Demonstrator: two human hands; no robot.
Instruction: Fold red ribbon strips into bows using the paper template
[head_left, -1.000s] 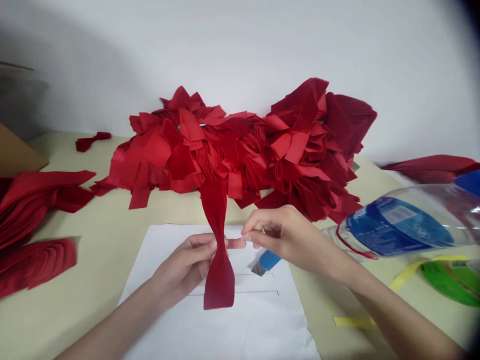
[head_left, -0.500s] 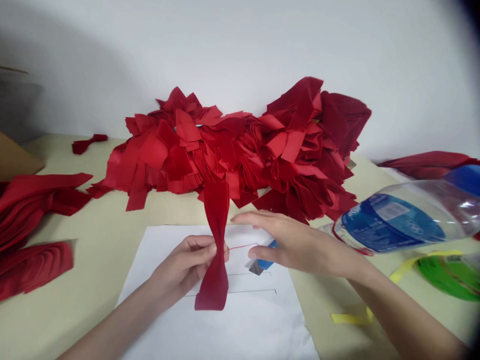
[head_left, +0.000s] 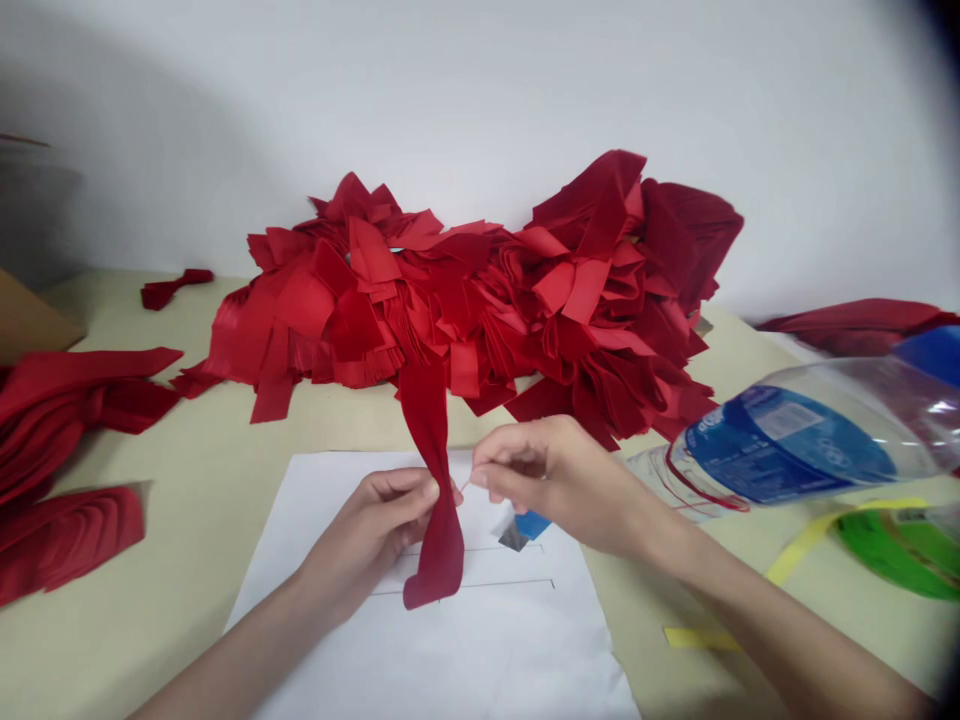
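Note:
A long red fabric strip [head_left: 442, 530], narrowed at its middle, is pinched there by my left hand [head_left: 390, 515] above a white sheet [head_left: 315, 640] with drawn black lines. Just to the right, my right hand [head_left: 555, 480] has thumb and fingers closed on a thin red thread [head_left: 466, 484] that runs to the strip's middle. Partly hidden under my right hand lies a blue object with a grey metallic end [head_left: 529, 527].
Behind the sheet rises a large heap of red strips [head_left: 465, 290]. More red bundles [head_left: 52, 420] lie at left. A clear bottle with a blue label [head_left: 795, 430], yellow ribbon [head_left: 810, 540] and a green roll [head_left: 900, 555] are at right. One red strip [head_left: 176, 288] lies back left.
My right hand has closed its fingers on the thread near the strip, from a spread pose. The strip has turned and tilted, its lower end shifting right. My left hand still pinches it.

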